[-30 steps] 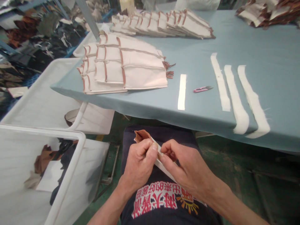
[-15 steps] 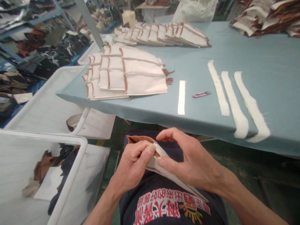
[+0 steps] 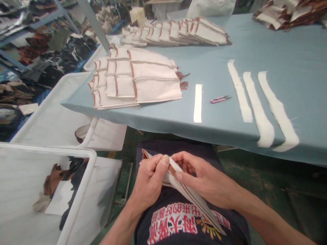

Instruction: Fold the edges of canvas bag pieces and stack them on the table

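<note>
Over my lap I hold a cream fabric piece with brown edging, its long end sloping down to the right. My left hand pinches its upper edge, thumb on top, near the brown-lined end. My right hand is closed on the same piece just to the right, thumb on the near face and fingers curled behind. The two hands almost touch at the edge. My fingers hide part of the brown strip. Beneath the piece is dark cloth with red and white lettering.
A blue-covered table stands ahead, bearing stacked cream pieces, another row, a short white strip, pink thread snips and longer white strips. White bins stand at left. Brown-and-cream pieces lie far right.
My right fingers, raised and apart from the thumb before, have come down and closed on the fabric piece. Its brown-lined end has narrowed. My left hand keeps its pinch.
</note>
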Available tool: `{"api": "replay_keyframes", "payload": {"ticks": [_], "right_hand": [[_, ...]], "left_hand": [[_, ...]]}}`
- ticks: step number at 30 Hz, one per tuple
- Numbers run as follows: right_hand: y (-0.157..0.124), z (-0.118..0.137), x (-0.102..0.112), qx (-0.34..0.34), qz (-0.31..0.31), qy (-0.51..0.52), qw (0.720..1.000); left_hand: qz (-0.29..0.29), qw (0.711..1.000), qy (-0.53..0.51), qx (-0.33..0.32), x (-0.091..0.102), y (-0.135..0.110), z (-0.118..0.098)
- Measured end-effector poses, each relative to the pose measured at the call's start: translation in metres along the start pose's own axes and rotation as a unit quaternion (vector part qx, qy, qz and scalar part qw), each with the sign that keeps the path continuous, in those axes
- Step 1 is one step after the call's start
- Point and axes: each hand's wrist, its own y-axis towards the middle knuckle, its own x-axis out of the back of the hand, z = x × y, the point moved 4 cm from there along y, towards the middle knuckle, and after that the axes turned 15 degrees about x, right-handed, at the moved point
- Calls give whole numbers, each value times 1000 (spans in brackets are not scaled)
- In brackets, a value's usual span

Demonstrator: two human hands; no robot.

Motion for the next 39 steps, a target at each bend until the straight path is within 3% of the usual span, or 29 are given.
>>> {"api": "replay_keyframes", "payload": {"ticks": [4, 9, 16, 18, 21, 25, 29, 31, 35, 39], "right_hand": [[-3, -1, 3, 17, -21, -34, 999], [-1, 10, 13, 92, -38, -60, 993], [-6, 18, 22, 162, -26, -119, 979], [-7, 27, 29, 183, -52, -147, 971], [-2, 51, 39, 270, -98, -181, 941], [17, 73, 37, 376, -36, -125, 918], [35, 78, 33, 358, 34, -118, 925], [38, 80, 32, 315, 53, -202, 926], [35, 88, 24, 269, 103, -352, 891], [34, 87, 19, 258, 117, -327, 901]], "left_hand": [[54, 998, -33, 28, -1, 6, 1], [97, 995, -10, -1, 5, 8, -13], [89, 993, 57, -50, 10, 7, -24], [98, 992, 56, -62, 13, 7, -32], [111, 987, 74, -92, 18, 2, -52], [95, 981, 109, -125, 26, -7, -75], [67, 974, 160, -147, 34, -16, -80], [48, 965, 201, -160, 38, -20, -78], [26, 956, 224, -189, 42, -24, -76], [-15, 955, 210, -211, 45, -23, -75]]}}
